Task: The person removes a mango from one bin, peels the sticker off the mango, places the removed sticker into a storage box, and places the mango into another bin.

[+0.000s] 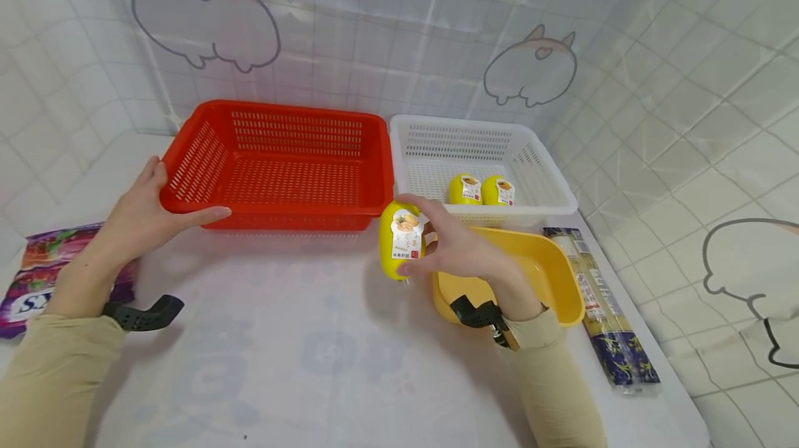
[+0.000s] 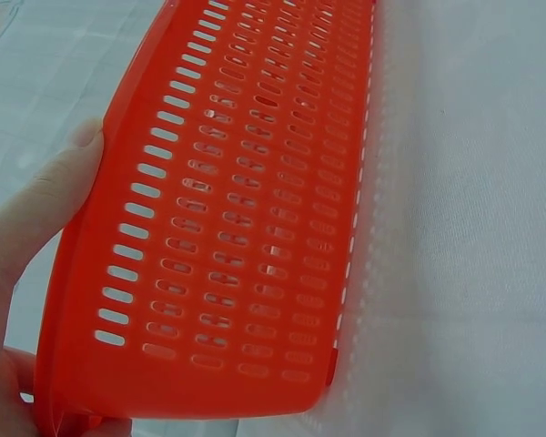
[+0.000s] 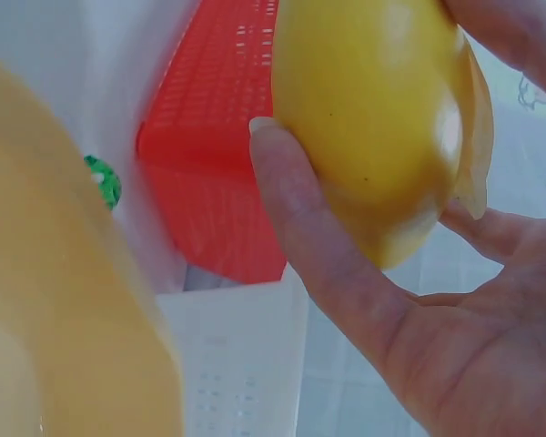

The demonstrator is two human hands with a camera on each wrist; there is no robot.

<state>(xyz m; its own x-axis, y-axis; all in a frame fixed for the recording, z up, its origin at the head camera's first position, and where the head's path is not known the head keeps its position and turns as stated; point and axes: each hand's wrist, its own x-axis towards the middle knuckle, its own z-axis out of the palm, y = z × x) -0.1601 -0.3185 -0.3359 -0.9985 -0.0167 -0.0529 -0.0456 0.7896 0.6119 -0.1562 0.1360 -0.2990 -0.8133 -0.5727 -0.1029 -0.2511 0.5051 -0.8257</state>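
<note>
My right hand (image 1: pixel 458 247) grips a yellow mango (image 1: pixel 387 240) with a white picture label, held up just in front of the corner where the two baskets meet. In the right wrist view, thumb and fingers curl round the smooth mango (image 3: pixel 373 118). My left hand (image 1: pixel 140 216) holds the front left corner of a red plastic basket (image 1: pixel 293 218), thumb along the front rim; the left wrist view shows the thumb on the rim of the slotted basket (image 2: pixel 227 228). No items show inside the red basket. Two labelled mangoes (image 1: pixel 458 191) lie in the white basket (image 1: pixel 543 211).
A yellow tub (image 1: pixel 568 281) stands under my right forearm, partly hidden by it. Right of it lies a long clear-and-blue packet (image 1: pixel 614 344). A purple and red bag (image 1: pixel 56 254) lies at the left, behind my left wrist. A tiled-pattern wall closes the back and right.
</note>
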